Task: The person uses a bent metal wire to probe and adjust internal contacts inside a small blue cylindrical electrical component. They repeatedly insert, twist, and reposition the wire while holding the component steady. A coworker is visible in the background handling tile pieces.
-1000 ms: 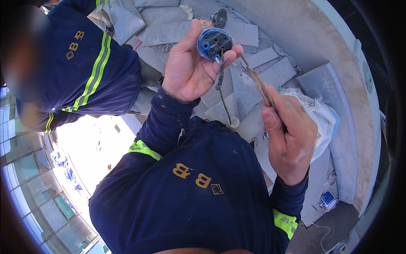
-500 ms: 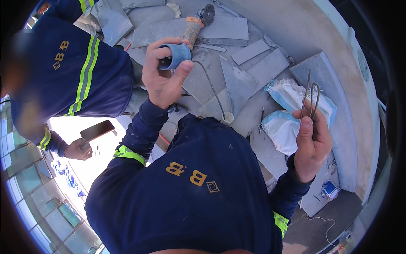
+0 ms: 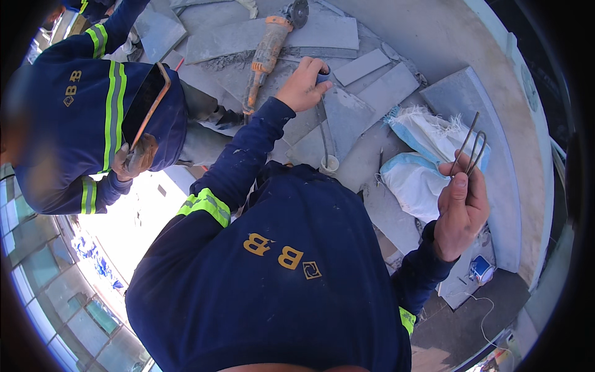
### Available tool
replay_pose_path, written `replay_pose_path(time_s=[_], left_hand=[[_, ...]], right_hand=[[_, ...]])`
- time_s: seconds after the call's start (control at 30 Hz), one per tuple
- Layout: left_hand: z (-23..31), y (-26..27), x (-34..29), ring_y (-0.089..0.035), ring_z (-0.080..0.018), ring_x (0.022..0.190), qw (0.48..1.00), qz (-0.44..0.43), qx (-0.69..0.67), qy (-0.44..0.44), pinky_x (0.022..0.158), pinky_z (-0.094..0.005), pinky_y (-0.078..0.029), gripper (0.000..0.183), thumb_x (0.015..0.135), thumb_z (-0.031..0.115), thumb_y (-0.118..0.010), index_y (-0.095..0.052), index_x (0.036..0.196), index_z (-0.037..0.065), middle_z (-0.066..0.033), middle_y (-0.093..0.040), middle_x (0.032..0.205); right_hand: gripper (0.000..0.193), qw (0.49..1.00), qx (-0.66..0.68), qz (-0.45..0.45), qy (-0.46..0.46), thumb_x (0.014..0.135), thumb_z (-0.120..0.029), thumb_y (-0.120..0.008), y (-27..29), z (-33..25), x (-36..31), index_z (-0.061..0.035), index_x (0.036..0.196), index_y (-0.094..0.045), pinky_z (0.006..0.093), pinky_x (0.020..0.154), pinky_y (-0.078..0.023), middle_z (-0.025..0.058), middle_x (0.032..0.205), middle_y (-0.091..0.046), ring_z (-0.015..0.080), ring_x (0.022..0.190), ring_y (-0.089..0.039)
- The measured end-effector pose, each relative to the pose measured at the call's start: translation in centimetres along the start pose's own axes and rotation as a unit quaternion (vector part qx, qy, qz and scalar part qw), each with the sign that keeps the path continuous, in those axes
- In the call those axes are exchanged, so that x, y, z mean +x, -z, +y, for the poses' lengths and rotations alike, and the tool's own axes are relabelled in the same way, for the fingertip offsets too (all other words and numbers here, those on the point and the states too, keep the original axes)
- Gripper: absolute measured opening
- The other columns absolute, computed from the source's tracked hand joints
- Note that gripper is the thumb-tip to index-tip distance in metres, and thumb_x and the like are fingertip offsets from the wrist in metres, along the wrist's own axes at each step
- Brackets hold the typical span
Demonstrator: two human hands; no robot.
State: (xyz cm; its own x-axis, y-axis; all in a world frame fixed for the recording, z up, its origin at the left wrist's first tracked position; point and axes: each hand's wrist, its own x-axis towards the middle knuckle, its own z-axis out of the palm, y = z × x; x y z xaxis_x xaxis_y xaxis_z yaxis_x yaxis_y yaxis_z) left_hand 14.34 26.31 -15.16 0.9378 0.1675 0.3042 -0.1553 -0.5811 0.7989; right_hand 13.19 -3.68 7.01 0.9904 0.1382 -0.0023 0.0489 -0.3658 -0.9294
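My left hand [image 3: 302, 87] is closed around a short blue hollow cylinder [image 3: 323, 75], held over the grey slabs. Its dark opening just shows; the fingers hide most of it. Below it, a thin dark rod or cord [image 3: 324, 136] runs down to a small white cup [image 3: 330, 164]. On the right, my right hand [image 3: 460, 214] pinches a thin metal wire [image 3: 476, 149] bent into a loop, its ends pointing up. Behind that hand lies a white and light-blue woven sack [image 3: 412, 186]. An orange angle grinder [image 3: 268, 51] rests on the slabs left of my left hand.
Grey slabs [image 3: 396, 87] and offcuts cover the floor ahead. A curved pale wall [image 3: 434, 31] bounds the right side. At left a co-worker in a navy jacket [image 3: 56, 130] holds a phone [image 3: 145, 105]. A small blue and white container [image 3: 481, 269] stands lower right.
My left hand has moved right and turned over with the blue cylinder, uncovering more of the grinder. The right hand has shifted slightly, tilting the wire. The co-worker has raised the phone.
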Motion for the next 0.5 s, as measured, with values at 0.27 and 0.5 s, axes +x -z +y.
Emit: replay_pose_path(time_s=[0.27, 0.5], left_hand=[[-2.8, -7.2, -0.8, -0.057, -0.0351, 0.097, 0.988, -0.078, 0.09, -0.102, 0.08, -0.039, -0.049, 0.029, 0.084, 0.017, -0.071, -0.057, 0.106, 0.006, -0.0148, -0.056, 0.112], [-3.0, -9.3, -3.9, -0.054, -0.0401, 0.104, 0.997, 0.016, 0.03, -0.076, 0.087, -0.0436, -0.047, 0.034, 0.082, 0.015, -0.073, -0.054, 0.108, 0.004, -0.0198, -0.055, 0.117]], right_hand=[[0.033, 1.0, 0.011, 0.023, 0.009, 0.098, -0.02, -0.058, 0.9, 1.5, -0.4, 0.0019, 0.122, -0.061, 0.0175, 0.051, -0.029, 0.0065, 0.089, -0.068, 0.0018, 0.055, -0.036], [0.034, 0.999, 0.005, 0.049, -0.011, 0.098, -0.021, -0.058, 1.6, 1.9, -0.7, 0.0021, 0.122, -0.06, 0.0176, 0.051, -0.029, 0.0079, 0.088, -0.069, 0.0014, 0.055, -0.036]])
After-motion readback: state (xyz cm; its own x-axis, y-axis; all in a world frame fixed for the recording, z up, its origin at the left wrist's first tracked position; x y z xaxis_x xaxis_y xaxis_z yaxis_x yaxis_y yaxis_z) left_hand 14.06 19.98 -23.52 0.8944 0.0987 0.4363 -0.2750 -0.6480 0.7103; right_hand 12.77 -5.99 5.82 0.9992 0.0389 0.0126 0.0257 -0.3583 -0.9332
